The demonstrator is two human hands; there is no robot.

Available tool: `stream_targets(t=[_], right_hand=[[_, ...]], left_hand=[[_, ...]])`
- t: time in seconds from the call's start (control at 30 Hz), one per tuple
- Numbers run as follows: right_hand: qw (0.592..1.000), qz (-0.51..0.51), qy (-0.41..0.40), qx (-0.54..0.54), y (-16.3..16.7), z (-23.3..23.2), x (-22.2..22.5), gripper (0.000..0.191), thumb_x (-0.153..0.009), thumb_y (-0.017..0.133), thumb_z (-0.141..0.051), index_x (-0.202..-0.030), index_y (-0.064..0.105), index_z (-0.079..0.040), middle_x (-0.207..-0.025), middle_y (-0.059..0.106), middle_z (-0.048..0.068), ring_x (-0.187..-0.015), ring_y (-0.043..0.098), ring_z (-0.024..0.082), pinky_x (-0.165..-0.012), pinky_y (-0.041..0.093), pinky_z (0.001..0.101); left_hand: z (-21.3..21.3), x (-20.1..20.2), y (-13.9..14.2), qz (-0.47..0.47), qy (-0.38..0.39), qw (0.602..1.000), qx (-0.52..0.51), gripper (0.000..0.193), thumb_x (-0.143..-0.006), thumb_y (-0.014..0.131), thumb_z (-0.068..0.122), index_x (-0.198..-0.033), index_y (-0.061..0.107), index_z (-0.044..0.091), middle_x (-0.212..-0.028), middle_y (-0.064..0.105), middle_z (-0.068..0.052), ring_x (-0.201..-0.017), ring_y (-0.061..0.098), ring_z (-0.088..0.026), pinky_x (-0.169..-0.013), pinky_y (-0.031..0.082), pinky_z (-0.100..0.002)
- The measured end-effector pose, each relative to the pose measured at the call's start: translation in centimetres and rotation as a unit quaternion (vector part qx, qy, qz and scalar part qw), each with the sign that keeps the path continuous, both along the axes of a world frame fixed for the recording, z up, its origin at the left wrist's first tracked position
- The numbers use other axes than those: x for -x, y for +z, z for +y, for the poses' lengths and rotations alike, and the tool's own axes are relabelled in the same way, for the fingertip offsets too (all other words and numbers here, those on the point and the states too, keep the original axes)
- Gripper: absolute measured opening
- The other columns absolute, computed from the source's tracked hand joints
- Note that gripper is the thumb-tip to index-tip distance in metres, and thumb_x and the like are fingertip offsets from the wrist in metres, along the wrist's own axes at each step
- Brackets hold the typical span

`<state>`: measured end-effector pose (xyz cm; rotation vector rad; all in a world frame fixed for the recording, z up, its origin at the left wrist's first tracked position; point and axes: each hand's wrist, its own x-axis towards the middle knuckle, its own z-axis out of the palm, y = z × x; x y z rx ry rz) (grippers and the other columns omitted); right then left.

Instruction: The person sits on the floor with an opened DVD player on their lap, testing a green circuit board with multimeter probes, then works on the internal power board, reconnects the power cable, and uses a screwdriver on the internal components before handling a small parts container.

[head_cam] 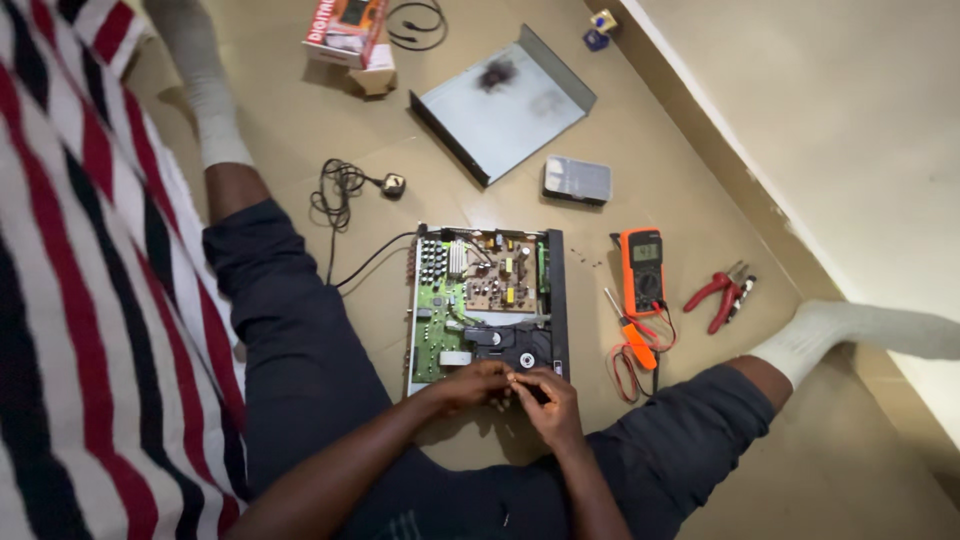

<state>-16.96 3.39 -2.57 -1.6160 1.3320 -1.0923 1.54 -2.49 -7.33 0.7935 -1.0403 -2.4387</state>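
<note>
Bare fingers (512, 379) of both hands meet at the near edge of the opened player (487, 305) on the floor (300, 130); our left hand (475, 385) and right hand (548, 400) pinch together there, though we cannot tell what they grip. Right of it lie a screwdriver (630, 333), multimeter (642, 270) and red pliers (718, 295). Beyond sits the metal cover (500, 105).

Warm dim light, soft shadows, edge distortion
</note>
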Motion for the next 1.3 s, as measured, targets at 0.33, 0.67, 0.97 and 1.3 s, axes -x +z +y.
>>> stream_targets(t=[0.33, 0.67, 0.97, 1.3], right_hand=[[1.0, -0.023, -0.018, -0.002, -0.2, -0.6, -0.6, 0.017, -0.089, 0.075, -0.002, -0.106, 0.075, 0.0, -0.103, 0.077, 0.008, -0.094, 0.073, 0.014, -0.082, 0.057, 0.0268], [0.996, 0.042, -0.07, -0.044, -0.9, -0.4, 0.0, 0.014, -0.093, 0.077, -0.009, -0.104, 0.078, -0.001, -0.082, 0.067, 0.005, -0.068, 0.054, 0.009, -0.061, 0.043, 0.0241], [0.989, -0.018, -0.137, -0.054, -2.5, -0.4, 1.3, 0.015, -0.094, 0.072, -0.012, -0.104, 0.075, -0.001, -0.089, 0.068, 0.0, -0.071, 0.062, 0.006, -0.062, 0.049, 0.0217], [0.965, -0.133, -0.21, -0.082, -6.2, -0.6, 3.1, 0.02, -0.097, 0.072, -0.012, -0.113, 0.07, 0.001, -0.09, 0.07, 0.002, -0.076, 0.063, 0.007, -0.07, 0.051, 0.0208]], left_hand=[[1.0, 0.5, 0.8, -0.057, 0.047, 0.989, 0.132, 0.034, -0.112, 0.043, 0.034, -0.105, 0.062, 0.006, -0.08, 0.061, -0.003, -0.068, 0.064, -0.013, -0.062, 0.053, -0.029], [-2.3, -3.1, 3.0, -0.125, 0.212, 0.959, 0.142, 0.022, -0.104, 0.058, 0.029, -0.103, 0.064, 0.008, -0.087, 0.071, -0.003, -0.079, 0.068, -0.014, -0.074, 0.058, -0.032], [-7.8, -12.1, 3.5, -0.039, 0.477, 0.872, 0.109, 0.011, -0.099, 0.068, 0.012, -0.105, 0.065, 0.003, -0.092, 0.071, -0.007, -0.079, 0.069, -0.016, -0.074, 0.061, -0.032], [-6.9, -12.0, 2.0, -0.071, 0.501, 0.861, 0.04, 0.019, -0.104, 0.06, 0.022, -0.096, 0.062, 0.005, -0.084, 0.068, -0.006, -0.074, 0.066, -0.016, -0.068, 0.056, -0.031]])
